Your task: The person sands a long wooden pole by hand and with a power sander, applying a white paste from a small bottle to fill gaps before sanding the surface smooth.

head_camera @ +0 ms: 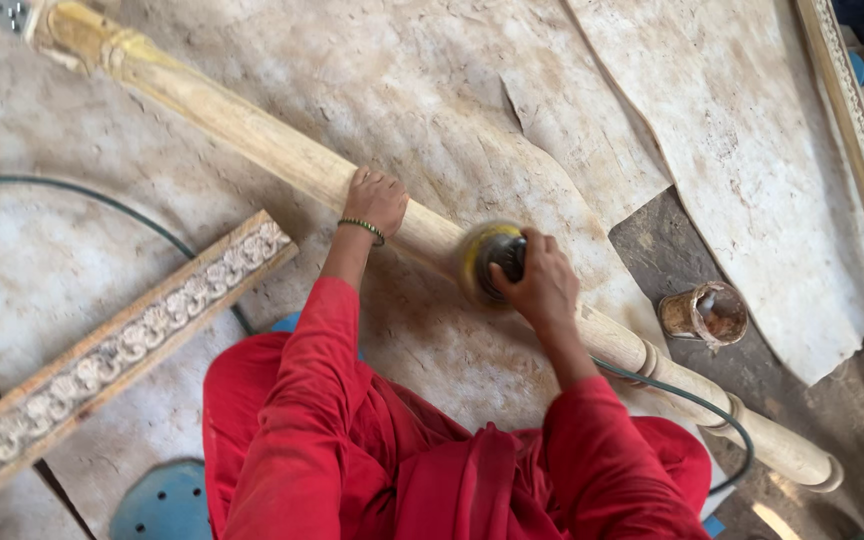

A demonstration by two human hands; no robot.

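Dusty floor sheeting (552,90) bears a turned post (282,150) running upper-left to lower-right.

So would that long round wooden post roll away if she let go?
Probably: the wooden post is round and lies flat, with the left hand steadying it. Its turned rings might slow rolling. It looks solid, so likely stiff and heavy.

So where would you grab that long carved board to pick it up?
Probably around the middle of the carved board, coming from above with fingers over its two long edges. It lies flat and slanted on the floor sheet, long and narrow, so a middle grip should keep it balanced. Its ends look awkward.
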